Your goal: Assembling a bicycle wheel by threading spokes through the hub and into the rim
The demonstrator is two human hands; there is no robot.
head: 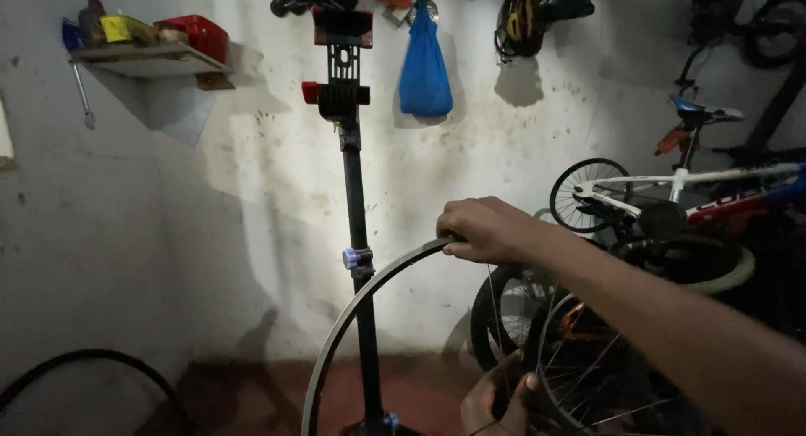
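Observation:
A bare silver bicycle wheel rim (353, 314) with thin spokes stands upright in front of me. My right hand (483, 228) is closed over the top of the rim. Lower down, my left hand (497, 400) grips the wheel near its hub and spokes, partly hidden in the dark. Behind the rim rises a black repair stand pole (357, 209) with a red-tipped clamp at its head.
A white-framed bicycle (672, 188) and more wheels (588, 360) crowd the right side. A wall shelf (151, 58) holds bottles and a red box. A blue bag (424, 66) and a helmet (520, 20) hang on the wall. A black tyre (92, 356) lies lower left.

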